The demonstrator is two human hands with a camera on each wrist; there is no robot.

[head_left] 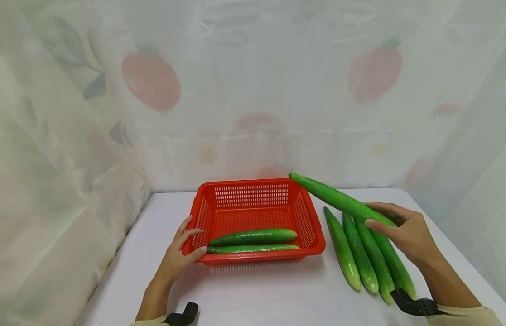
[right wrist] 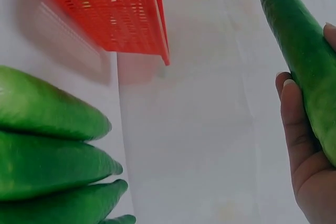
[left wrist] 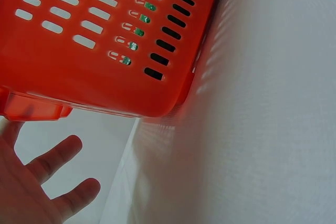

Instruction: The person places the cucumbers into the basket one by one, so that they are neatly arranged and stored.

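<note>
Held cucumber (head_left: 336,198): off the table, right of the basket, slanting with its narrow tip up toward the back right rim; height above rim hard to judge. Right hand (head_left: 412,231) pinches it near the thick end, thumb on one side, fingers on the other, spread only to its girth. Left hand (head_left: 175,258), fingers apart and fairly straight, touches the red plastic basket (head_left: 261,256) at its front left corner, without clasping it.

Risks, as judged: grip sits far back, so the long free end could dip or swing and knock the rim. Glossy skin might slip or roll between thumb and fingers. A knock could skid the basket, the left hand bracing it only lightly.

Basket: shallow, flared, slotted walls, rounded corners. Two cucumbers (head_left: 254,236) lie inside along the front wall, roughly parallel. Four cucumbers (head_left: 360,256) rest side by side on the white table (head_left: 269,294), below the right hand; dark green, paler at the blunt ends, tapering. Behind: creased, translucent sheeting (head_left: 310,90), faded fruit prints.
</note>
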